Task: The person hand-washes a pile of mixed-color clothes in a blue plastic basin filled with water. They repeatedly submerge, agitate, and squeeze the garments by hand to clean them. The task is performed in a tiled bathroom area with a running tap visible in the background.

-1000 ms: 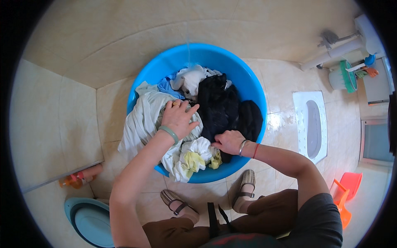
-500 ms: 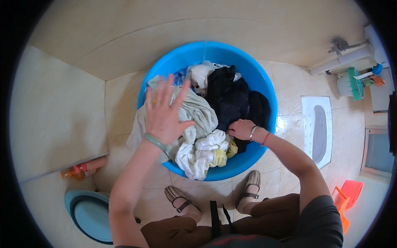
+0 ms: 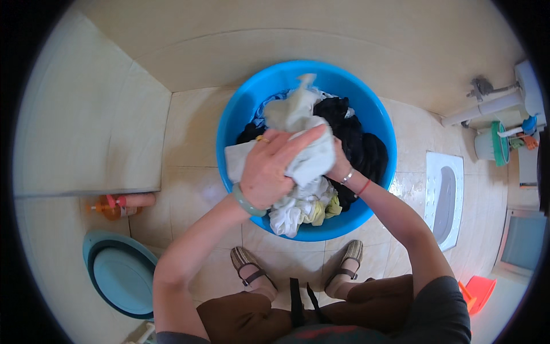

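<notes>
A large round blue tub on the floor holds a heap of laundry. Over it, my left hand, with a pale green bangle at the wrist, is closed on a bunched pale grey-green garment. The garment's upper part is smeared by motion. On its right side my right hand grips the same cloth, its fingertips hidden behind it. Dark clothes lie at the tub's right. Nearer me are white and yellow clothes, and a blue piece lies at the far left inside the tub.
Beside the left wall stand several bottles and a light-blue folding basin. A squat toilet is set in the floor at right, with a small green-rimmed bucket beyond it. A red-orange dustpan lies at lower right.
My left hand, spread open over the pale garment before, has closed on it. My right hand has moved up from the dark clothes to the garment, which is now lifted and bunched.
</notes>
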`<state>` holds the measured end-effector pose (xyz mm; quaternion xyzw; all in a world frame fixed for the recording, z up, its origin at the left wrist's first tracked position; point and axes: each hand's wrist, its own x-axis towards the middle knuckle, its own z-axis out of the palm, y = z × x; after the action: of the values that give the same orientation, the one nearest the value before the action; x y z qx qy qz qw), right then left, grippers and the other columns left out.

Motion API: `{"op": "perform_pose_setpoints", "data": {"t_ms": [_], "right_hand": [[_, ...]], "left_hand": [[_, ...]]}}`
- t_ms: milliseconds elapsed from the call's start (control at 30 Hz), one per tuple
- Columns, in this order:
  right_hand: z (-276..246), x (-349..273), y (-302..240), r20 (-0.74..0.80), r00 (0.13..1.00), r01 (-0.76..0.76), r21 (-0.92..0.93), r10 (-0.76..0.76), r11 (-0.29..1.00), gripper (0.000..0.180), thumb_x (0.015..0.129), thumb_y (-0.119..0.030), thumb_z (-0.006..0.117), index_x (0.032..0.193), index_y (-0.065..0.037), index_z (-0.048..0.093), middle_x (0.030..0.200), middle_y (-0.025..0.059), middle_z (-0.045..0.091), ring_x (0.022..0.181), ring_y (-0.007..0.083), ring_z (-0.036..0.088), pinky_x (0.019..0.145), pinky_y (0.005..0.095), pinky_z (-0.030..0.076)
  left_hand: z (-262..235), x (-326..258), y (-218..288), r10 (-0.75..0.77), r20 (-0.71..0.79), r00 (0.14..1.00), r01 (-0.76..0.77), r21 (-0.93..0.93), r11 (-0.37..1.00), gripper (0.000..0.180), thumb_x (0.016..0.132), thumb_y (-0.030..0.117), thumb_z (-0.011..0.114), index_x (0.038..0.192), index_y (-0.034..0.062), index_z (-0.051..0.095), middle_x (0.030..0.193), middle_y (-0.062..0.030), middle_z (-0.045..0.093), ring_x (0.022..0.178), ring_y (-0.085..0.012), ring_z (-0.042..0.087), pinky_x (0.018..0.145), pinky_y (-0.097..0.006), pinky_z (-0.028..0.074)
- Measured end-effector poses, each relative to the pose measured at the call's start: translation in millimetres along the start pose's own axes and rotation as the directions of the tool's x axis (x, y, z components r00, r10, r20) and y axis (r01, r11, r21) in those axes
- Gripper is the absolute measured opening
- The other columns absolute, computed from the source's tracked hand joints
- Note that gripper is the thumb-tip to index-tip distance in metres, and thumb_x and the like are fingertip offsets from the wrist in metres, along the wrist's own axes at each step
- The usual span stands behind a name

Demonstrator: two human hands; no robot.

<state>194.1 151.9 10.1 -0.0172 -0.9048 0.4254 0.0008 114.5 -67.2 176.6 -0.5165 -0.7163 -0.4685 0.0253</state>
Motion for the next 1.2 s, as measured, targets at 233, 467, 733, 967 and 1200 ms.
{"op": "perform_pose_setpoints", "data": {"t_ms": [233,467,733,967,1200], "right_hand": [[-48,-61,-84,-0.280,0.955,0.024,0.400,0.097,0.916,0.051,0.088,-0.007,0.066,0.136,-0.001,0.049,0.134,0.0108,0.058,0.125,0.0222,0.054,0.103,0.0345,0.044],[-112,-80,-120,-0.377,0.855,0.142,0.830,0.357,0.539,0.040,0.092,-0.007,0.047,0.130,0.003,0.049,0.134,0.0130,0.054,0.124,0.0244,0.052,0.105,0.0388,0.042],[-184,-43,-222,-0.687,0.725,0.582,0.572,-0.050,0.578,0.040,0.088,-0.007,0.042,0.119,0.011,0.058,0.122,0.0210,0.062,0.116,0.0329,0.059,0.103,0.0448,0.046],[-230,-80,-147,-0.628,0.772,0.401,0.362,-0.098,0.842,0.043,0.090,-0.020,0.054,0.123,0.008,0.056,0.119,0.0201,0.063,0.107,0.0323,0.063,0.095,0.0437,0.052],[-153,-38,-176,0.208,0.978,0.102,-0.461,-0.004,0.882,0.051,0.066,-0.016,0.080,0.111,-0.002,0.059,0.122,0.0155,0.058,0.117,0.0285,0.055,0.097,0.0413,0.043]], "left_hand": [[-27,24,36,-0.062,-0.010,0.998,0.056,-0.312,0.948,0.070,0.076,0.011,0.082,0.140,0.0098,0.053,0.135,-0.0093,0.058,0.121,-0.0227,0.057,0.105,-0.034,0.042],[-10,60,13,0.010,-0.277,0.961,-0.137,-0.445,0.885,0.084,0.076,0.009,0.077,0.149,0.0153,0.038,0.140,-0.0135,0.052,0.128,-0.0317,0.050,0.108,-0.037,0.040],[1,58,-12,-0.403,-0.077,0.912,0.146,-0.857,0.494,0.075,0.091,0.032,0.071,0.151,0.0119,0.031,0.138,-0.0184,0.049,0.126,-0.0298,0.049,0.103,-0.042,0.044],[25,-21,-1,-0.319,0.105,0.942,0.290,-0.734,0.615,0.070,0.090,0.023,0.069,0.148,0.0056,0.035,0.142,-0.0135,0.049,0.127,-0.0232,0.050,0.108,-0.036,0.038],[28,-86,-85,-0.409,0.468,0.784,0.444,0.037,0.895,0.057,0.082,0.026,0.071,0.131,0.0039,0.054,0.136,-0.0235,0.053,0.124,-0.0385,0.052,0.105,-0.042,0.042]]}}
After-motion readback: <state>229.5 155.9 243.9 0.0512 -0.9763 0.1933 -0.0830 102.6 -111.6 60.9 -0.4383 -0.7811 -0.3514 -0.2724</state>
